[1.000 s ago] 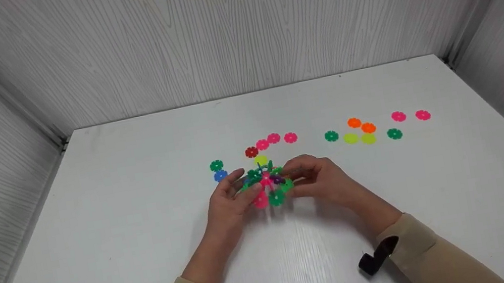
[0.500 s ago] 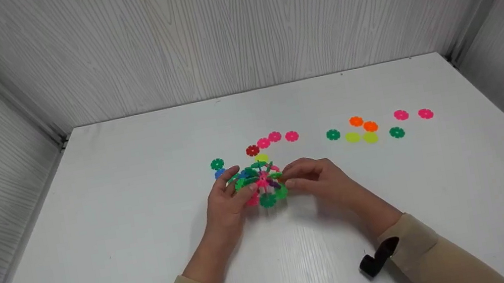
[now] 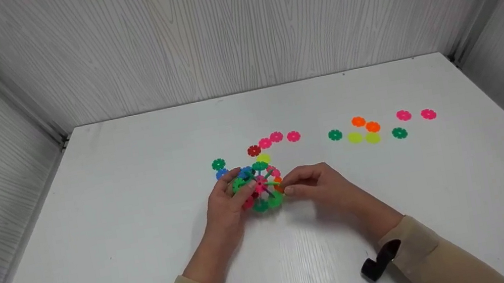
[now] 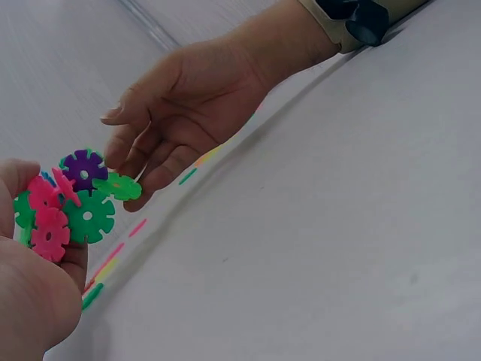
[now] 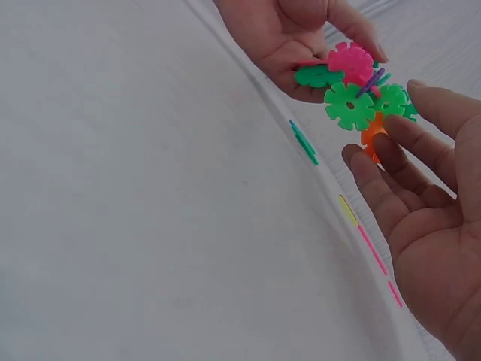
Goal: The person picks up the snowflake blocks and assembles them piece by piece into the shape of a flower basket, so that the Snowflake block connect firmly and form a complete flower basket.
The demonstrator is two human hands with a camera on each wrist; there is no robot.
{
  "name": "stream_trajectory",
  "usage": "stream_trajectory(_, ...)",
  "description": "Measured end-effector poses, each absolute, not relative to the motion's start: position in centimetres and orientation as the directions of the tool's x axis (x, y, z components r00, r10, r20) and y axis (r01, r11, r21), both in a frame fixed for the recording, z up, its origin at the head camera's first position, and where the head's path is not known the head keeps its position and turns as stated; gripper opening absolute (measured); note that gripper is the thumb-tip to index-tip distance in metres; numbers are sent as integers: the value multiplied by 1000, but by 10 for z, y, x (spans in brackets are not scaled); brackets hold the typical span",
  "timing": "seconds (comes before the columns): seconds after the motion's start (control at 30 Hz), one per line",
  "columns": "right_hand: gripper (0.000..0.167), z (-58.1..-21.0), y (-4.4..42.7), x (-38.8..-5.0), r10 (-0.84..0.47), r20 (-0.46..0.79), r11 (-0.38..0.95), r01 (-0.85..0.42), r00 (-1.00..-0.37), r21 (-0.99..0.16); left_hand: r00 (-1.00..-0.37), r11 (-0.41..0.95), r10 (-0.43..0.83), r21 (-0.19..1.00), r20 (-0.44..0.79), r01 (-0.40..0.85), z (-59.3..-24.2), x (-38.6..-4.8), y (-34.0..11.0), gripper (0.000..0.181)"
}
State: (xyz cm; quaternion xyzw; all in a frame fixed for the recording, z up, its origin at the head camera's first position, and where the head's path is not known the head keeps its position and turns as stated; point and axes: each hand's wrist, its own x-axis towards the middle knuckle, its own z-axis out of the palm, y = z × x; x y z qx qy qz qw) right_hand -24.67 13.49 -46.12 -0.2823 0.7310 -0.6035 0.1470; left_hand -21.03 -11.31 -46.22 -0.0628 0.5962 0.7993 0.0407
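Note:
A rounded cluster of slotted flower-shaped interlocking discs (image 3: 260, 184), in pink, green, blue, purple and orange, is held just above the table. My left hand (image 3: 228, 206) grips its left side, thumb over the front. My right hand (image 3: 314, 183) has curled fingertips and thumb at its right edge, by an orange disc (image 5: 371, 138) and a light green disc (image 4: 118, 186). In the right wrist view, another green disc (image 5: 350, 106) faces the camera, with a purple disc (image 5: 370, 82) edge-on beside it. My palms and fingers hide part of the cluster.
Loose flower discs lie flat behind the hands: a dark red disc (image 3: 254, 151), several pink ones, a yellow disc (image 3: 263, 159), a green disc (image 3: 218, 164) and a blue one. Farther right are orange discs (image 3: 358, 121) and others. A wood-grain panel (image 3: 233, 27) walls the white table (image 3: 136, 181).
The cluster has turned in the hands and shifted slightly left, bringing its pink centre into fuller view. The right hand has followed it left a little. The loose discs stay put.

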Motion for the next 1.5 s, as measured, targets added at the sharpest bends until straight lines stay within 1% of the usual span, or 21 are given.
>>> stream_trajectory(0.1, 20, -461, 135, -246, -595, 123, 114, -235, -794, -965, -986, -329, -4, 932, -165, -154, -461, -210, -113, 70)
stream_trajectory(0.17, 19, -460, 134, -245, -597, 121, 115, -234, -793, -965, -988, -333, 11, 931, -154, -149, -460, -209, -112, 70)
stream_trajectory(0.33, 19, -458, 132, -243, -612, 124, 102, -233, -781, -967, -992, -285, 24, 950, -123, -125, -460, -208, -111, 71)
stream_trajectory(0.47, 19, -457, 132, -245, -615, 135, 75, -229, -777, -971, -990, -259, 12, 956, -137, -135, -455, -208, -115, 70)
stream_trajectory(0.57, 22, -456, 132, -249, -587, 136, 66, -214, -798, -975, -988, -251, -14, 957, -157, -148, -447, -208, -125, 64)
stream_trajectory(0.63, 25, -454, 131, -252, -550, 123, 81, -199, -826, -977, -985, -248, -37, 957, -167, -153, -439, -207, -136, 58)
stream_trajectory(0.77, 31, -450, 125, -260, -476, 72, 175, -175, -876, -969, -985, -215, -68, 966, -161, -143, -427, -207, -166, 50)
stream_trajectory(0.87, 31, -447, 113, -268, -455, 25, 270, -165, -890, -949, -985, -180, -72, 973, -156, -141, -419, -207, -188, 52)
stream_trajectory(1.03, 33, -444, 87, -281, -468, -37, 384, -166, -883, -908, -983, -123, -72, 980, -166, -157, -411, -205, -213, 58)
stream_trajectory(1.17, 40, -445, 65, -289, -471, -94, 480, -164, -877, -862, -979, -88, -84, 980, -186, -179, -412, -203, -224, 58)
stream_trajectory(1.27, 46, -448, 56, -291, -474, -113, 541, -188, -873, -820, -976, -74, -90, 979, -196, -190, -413, -201, -229, 58)
stream_trajectory(1.5, 44, -453, 52, -291, -521, -82, 570, -274, -850, -774, -983, -57, -68, 984, -172, -168, -417, -198, -228, 56)
